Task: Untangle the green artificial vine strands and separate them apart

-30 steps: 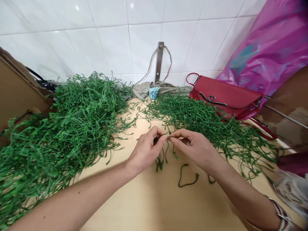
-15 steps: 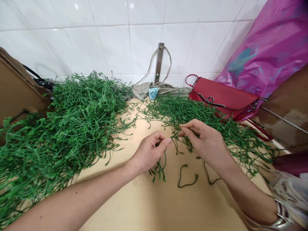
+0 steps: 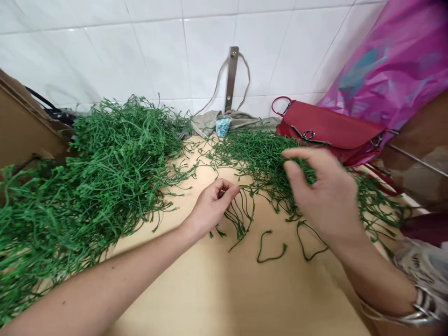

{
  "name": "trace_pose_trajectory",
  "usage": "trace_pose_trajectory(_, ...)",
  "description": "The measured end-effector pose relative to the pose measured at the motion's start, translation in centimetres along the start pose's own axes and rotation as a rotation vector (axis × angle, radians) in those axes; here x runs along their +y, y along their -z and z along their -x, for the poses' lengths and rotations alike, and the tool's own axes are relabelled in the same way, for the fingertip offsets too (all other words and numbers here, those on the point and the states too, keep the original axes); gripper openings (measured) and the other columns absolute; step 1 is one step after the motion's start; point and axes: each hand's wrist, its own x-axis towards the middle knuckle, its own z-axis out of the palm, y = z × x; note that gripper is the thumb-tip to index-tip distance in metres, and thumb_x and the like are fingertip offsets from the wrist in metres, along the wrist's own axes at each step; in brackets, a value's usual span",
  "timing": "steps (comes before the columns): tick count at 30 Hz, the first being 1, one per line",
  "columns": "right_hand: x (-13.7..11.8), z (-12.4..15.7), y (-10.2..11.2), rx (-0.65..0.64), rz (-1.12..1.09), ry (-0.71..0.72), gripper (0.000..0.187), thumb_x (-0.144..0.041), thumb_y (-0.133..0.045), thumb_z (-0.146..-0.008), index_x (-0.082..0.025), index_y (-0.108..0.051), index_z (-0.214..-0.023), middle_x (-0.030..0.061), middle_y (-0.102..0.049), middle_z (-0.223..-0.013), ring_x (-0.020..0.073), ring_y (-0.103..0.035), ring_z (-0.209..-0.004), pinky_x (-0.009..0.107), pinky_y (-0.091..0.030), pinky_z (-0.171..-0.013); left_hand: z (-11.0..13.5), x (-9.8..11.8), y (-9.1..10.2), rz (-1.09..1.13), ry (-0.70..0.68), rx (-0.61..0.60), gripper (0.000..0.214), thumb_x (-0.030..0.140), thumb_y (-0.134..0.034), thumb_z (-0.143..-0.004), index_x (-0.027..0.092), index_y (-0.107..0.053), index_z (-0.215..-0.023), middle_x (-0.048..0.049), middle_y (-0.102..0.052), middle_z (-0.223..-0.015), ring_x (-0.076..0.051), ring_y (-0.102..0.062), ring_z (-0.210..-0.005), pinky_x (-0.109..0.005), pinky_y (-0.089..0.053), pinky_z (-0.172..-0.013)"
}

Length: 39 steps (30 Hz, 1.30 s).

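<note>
My left hand [image 3: 212, 207] is pinched shut on a small bunch of green plastic sprigs [image 3: 240, 219] that hang from its fingers down onto the tan tabletop [image 3: 217, 289]. My right hand [image 3: 324, 193] hovers above the right pile of green sprigs [image 3: 266, 156], fingers apart and curled, holding nothing that I can see. Two loose dark green strands [image 3: 271, 245] lie on the tabletop between my forearms. A large heap of green sprigs [image 3: 94, 172] fills the left side.
A red handbag [image 3: 329, 133] lies at the back right, under a pink plastic sheet [image 3: 392, 65]. A small clear cup of blue bits [image 3: 222, 126] stands by the white tiled wall beside grey cloth. A cardboard box [image 3: 21, 126] sits far left.
My hands have parted. The right hand let go of the bunch and moved up and right over the right pile, fingers now apart. The left hand stays pinched on its sprigs.
</note>
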Motion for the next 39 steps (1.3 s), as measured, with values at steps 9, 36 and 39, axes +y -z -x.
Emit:
trace_pose_trajectory(9,-2.3,3.1,-3.1,-0.291,-0.101,0.078,0.006,-0.027,-0.064,-0.090,-0.023,-0.068,-0.088,0.0063,-0.070,-0.087,0.0257,-0.060,-0.088,0.041,-0.049,-0.080,-0.2,-0.7,0.1,0.056,-0.070,-0.053,0.030,0.045,-0.062,-0.090,0.017,-0.054,-0.081,0.0072,-0.044,-0.061,-0.007,-0.036,-0.054,-0.022,-0.030,-0.054)
trace_pose_trajectory(36,1.7,-0.5,0.1,-0.048,-0.069,-0.385,0.011,-0.027,-0.055,-0.086,-0.026,-0.063,-0.079,0.0076,-0.069,-0.083,0.0263,-0.064,-0.077,0.045,-0.048,-0.074,0.3,0.1,-0.4,0.070,-0.041,-0.059,0.023,0.028,-0.058,-0.093,0.018,-0.049,-0.074,0.0069,-0.042,-0.062,-0.007,-0.035,-0.055,-0.023,-0.029,-0.054)
trace_pose_trajectory(39,2.3,-0.9,0.9,-0.006,0.086,-0.253,0.021,-0.031,-0.049,-0.096,-0.024,-0.066,-0.108,0.0146,-0.069,-0.118,0.0398,-0.061,-0.115,0.060,-0.043,-0.098,0.0,-0.2,-0.4,0.114,-0.008,-0.026,0.021,0.026,-0.057,-0.094,0.017,-0.051,-0.075,0.0062,-0.045,-0.064,-0.007,-0.040,-0.056,-0.021,-0.033,-0.055)
